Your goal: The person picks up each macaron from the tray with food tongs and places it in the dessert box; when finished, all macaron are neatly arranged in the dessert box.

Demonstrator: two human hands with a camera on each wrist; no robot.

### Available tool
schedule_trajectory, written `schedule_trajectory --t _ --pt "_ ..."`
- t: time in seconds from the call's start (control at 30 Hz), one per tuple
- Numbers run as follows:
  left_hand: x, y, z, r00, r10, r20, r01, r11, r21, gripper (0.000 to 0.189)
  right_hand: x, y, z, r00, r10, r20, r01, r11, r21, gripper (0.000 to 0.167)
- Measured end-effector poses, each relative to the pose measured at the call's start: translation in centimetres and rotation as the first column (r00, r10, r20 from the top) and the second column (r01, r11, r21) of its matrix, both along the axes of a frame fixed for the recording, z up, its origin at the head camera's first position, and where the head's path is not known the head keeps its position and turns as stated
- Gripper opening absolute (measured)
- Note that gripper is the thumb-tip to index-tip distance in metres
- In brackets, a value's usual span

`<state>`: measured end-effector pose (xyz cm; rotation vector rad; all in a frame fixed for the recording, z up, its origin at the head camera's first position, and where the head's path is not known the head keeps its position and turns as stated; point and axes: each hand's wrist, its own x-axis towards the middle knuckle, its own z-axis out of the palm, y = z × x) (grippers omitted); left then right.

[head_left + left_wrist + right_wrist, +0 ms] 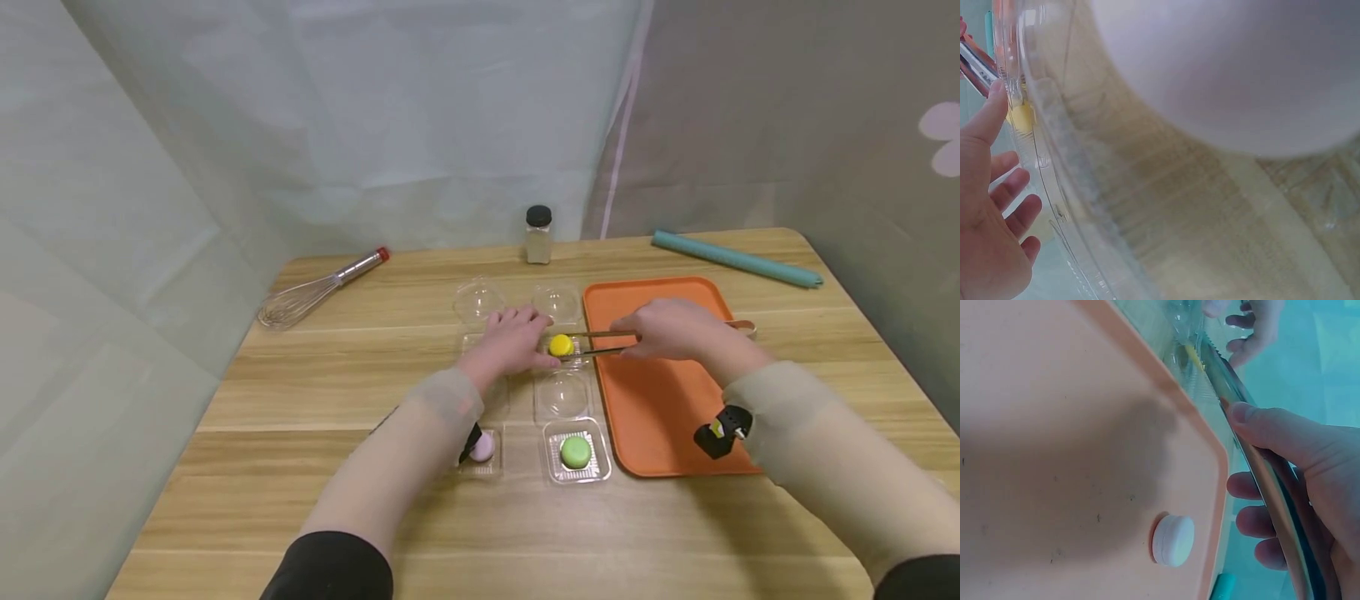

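Note:
My right hand (pixel 667 329) grips a pair of metal tongs (pixel 1266 469), thumb on one side and fingers curled on the other. Their two arms reach left past the tray's edge and lie on either side of a yellow macaron (pixel 561 346). That macaron sits in a clear plastic box (pixel 579 363) with its domed lid (pixel 557 302) folded back. Beside the box is my left hand (pixel 516 340), palm down with fingers loosely spread, thumb close to the tong tips. In the left wrist view its thumb (pixel 991 115) points toward the yellow macaron.
An orange tray (pixel 652 417) lies under my right arm, with a white macaron (pixel 1174 540) on it. Nearer me are boxed green (pixel 576 452) and lilac (pixel 482 447) macarons. Behind stand a whisk (pixel 322 287), a black-capped jar (pixel 538 237) and a teal roll (pixel 738 260).

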<state>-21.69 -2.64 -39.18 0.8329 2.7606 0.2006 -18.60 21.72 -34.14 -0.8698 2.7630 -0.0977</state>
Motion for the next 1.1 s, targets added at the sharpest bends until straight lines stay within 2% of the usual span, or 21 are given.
schedule_trajectory --t 0.53,0.87,1.1 --pt "0.0 -0.2 0.1 1.000 -0.003 -0.007 0.003 1.000 0.004 0.079 0.1 0.9 -0.5 0.999 0.001 -0.033 -0.003 0.999 -0.045 0.045" --pt "0.2 0.3 -0.1 0.999 -0.020 -0.045 0.019 1.000 -0.010 0.079 0.5 3.1 0.2 0.999 -0.054 -0.001 0.053 0.987 -0.154 0.045" --pt "0.0 -0.3 0.5 0.999 0.008 -0.052 -0.003 0.995 0.097 0.074 1.2 5.4 0.1 0.993 -0.120 -0.007 0.116 0.976 -0.186 0.047"
